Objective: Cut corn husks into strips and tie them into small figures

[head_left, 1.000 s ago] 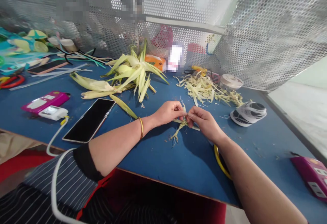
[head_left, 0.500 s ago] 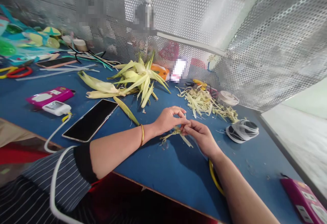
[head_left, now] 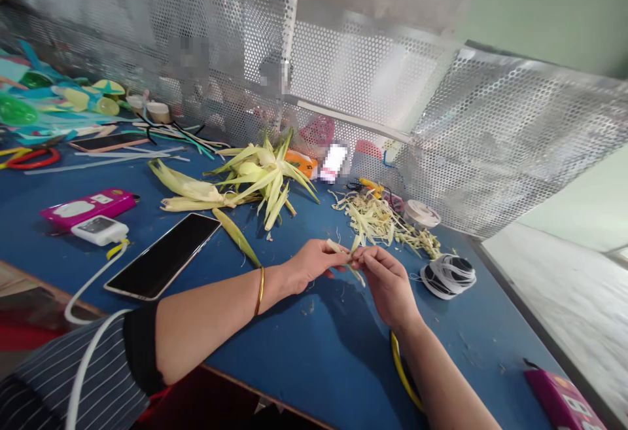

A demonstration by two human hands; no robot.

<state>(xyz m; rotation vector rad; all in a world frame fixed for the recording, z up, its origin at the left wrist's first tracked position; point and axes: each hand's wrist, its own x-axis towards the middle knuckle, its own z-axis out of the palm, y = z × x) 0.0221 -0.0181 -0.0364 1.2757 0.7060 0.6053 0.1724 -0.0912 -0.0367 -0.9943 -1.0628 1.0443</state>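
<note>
My left hand (head_left: 314, 263) pinches a pale strip of corn husk (head_left: 356, 244) between thumb and fingers, just above the blue table. Against it, my right hand (head_left: 387, 283) grips the same husk piece, its fingertips touching those of the left. Short husk ends stick out above and below the fingers; the part inside the grip is hidden. Beyond my hands lies a heap of shredded husk (head_left: 370, 215). Whole corn husks (head_left: 265, 175) are piled farther back to the left, and a single narrow husk leaf (head_left: 238, 237) reaches towards my left wrist.
A black phone (head_left: 164, 256) and a magenta device (head_left: 88, 207) with a white cable lie left. At right are a spool of white thread (head_left: 447, 276) and another magenta pack (head_left: 564, 397). Perforated metal screens (head_left: 367, 76) line the table's back. Red-handled scissors (head_left: 34, 158) lie far left.
The camera view has tilted up a little. The husk piece that hung low under my fingers is now raised between my fingertips, its ends showing above them. Both hands stay close together.
</note>
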